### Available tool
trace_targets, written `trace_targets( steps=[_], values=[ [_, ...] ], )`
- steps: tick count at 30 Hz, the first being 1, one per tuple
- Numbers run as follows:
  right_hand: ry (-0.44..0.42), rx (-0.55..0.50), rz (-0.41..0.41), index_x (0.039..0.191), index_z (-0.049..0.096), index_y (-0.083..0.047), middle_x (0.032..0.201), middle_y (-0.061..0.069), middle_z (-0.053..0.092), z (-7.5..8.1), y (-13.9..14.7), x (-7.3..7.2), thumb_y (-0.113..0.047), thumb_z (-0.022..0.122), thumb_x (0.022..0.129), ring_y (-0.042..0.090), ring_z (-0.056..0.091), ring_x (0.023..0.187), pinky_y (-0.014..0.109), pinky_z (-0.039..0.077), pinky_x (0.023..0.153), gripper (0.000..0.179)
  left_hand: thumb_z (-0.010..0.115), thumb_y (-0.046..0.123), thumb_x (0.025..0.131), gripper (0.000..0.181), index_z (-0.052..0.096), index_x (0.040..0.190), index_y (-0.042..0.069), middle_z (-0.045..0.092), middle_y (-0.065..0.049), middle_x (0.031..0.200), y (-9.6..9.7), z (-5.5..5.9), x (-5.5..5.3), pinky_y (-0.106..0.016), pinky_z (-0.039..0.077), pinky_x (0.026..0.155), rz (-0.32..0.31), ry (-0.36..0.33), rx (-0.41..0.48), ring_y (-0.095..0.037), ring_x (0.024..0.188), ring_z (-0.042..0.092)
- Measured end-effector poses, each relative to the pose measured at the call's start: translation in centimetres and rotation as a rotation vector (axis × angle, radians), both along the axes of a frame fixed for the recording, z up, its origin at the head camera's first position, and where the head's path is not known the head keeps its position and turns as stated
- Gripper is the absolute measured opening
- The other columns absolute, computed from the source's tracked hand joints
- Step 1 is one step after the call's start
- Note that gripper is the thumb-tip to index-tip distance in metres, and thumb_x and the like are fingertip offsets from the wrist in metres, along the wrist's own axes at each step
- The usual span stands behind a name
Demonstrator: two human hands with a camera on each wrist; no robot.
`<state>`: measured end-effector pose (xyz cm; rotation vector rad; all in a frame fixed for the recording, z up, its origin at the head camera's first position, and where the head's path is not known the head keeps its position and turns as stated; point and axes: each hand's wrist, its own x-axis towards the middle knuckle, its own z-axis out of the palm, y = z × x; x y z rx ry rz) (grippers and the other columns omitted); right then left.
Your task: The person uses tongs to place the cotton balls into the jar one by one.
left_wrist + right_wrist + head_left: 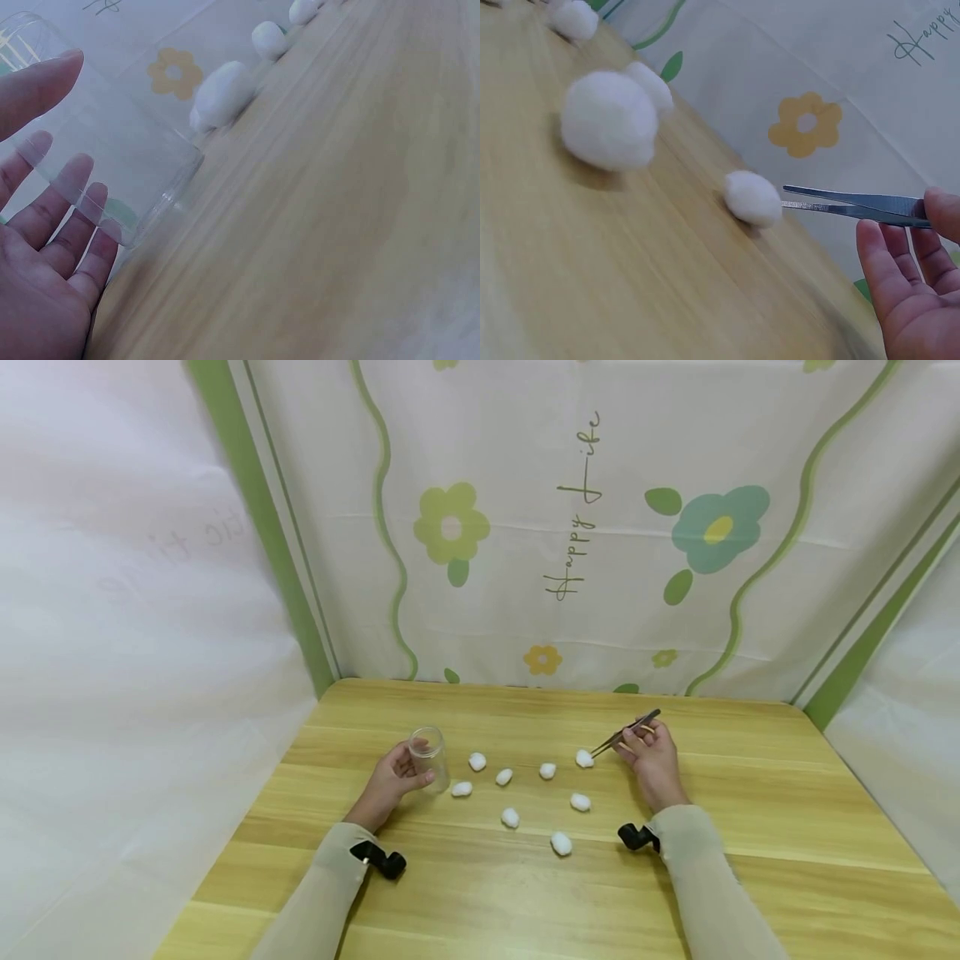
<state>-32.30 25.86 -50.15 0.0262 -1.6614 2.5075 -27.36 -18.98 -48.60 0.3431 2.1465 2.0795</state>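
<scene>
A clear glass jar [431,770] stands upright on the table, its mouth upward. My left hand [388,783] grips it from the left, thumb on one side and fingers round the other, as the left wrist view shows. In my right hand [654,767] a pair of metal tweezers [877,208] is pinched between thumb and fingers. The tweezers' tips are a little apart and point at a white cotton ball [752,199]. One tip meets the ball's edge in the right wrist view; whether it touches, I cannot tell.
Several more cotton balls lie scattered between the hands, among them one near the jar [462,789] and one toward the front [561,843]. The wooden table [465,893] ends at a flower-printed curtain [510,610]. White cloth hangs at both sides.
</scene>
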Motion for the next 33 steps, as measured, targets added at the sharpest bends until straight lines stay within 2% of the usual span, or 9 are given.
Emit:
trace_targets(
  steps=[9, 18, 29, 33],
  values=[
    [-0.015, -0.005, -0.021, 0.124, 0.043, -0.011, 0.108, 0.009, 0.048, 0.1, -0.3, 0.0, -0.006, 0.058, 0.096, 0.018, 0.057, 0.101, 0.040, 0.048, 0.094, 0.032, 0.074, 0.008, 0.087, 0.071, 0.036, 0.146, -0.003, 0.042, -0.021, 0.146, 0.0, -0.1, 0.0, -0.041, 0.034, 0.107, 0.000, 0.006, -0.002, -0.030, 0.133, 0.040],
    [-0.045, 0.104, -0.070, 0.125, 0.043, -0.012, 0.112, 0.010, 0.047, 0.0, -0.8, 0.0, -0.009, 0.059, 0.096, 0.021, 0.058, 0.104, 0.041, 0.048, 0.093, 0.033, 0.074, 0.009, 0.087, 0.071, 0.036, 0.146, -0.003, 0.043, -0.019, 0.146, 0.1, 0.1, 0.1, -0.041, 0.033, 0.108, 0.002, -0.007, 0.000, -0.030, 0.133, 0.040],
    [-0.060, 0.169, -0.041, 0.121, 0.043, -0.015, 0.110, 0.008, 0.048, -0.5, -1.8, -0.6, -0.008, 0.057, 0.097, 0.017, 0.056, 0.099, 0.041, 0.050, 0.091, 0.029, 0.073, 0.006, 0.088, 0.069, 0.037, 0.145, -0.002, 0.043, -0.020, 0.146, 0.2, 0.3, 0.2, -0.045, 0.031, 0.109, 0.008, -0.006, -0.002, -0.031, 0.133, 0.040],
    [-0.067, 0.222, -0.053, 0.123, 0.042, -0.010, 0.108, 0.008, 0.049, -0.7, -2.0, -0.7, -0.005, 0.055, 0.098, 0.016, 0.057, 0.096, 0.038, 0.052, 0.088, 0.028, 0.073, 0.007, 0.087, 0.070, 0.036, 0.145, -0.003, 0.044, -0.019, 0.145, 0.2, 0.3, 0.2, -0.044, 0.032, 0.109, 0.009, -0.004, -0.003, -0.031, 0.132, 0.040]
  ],
)
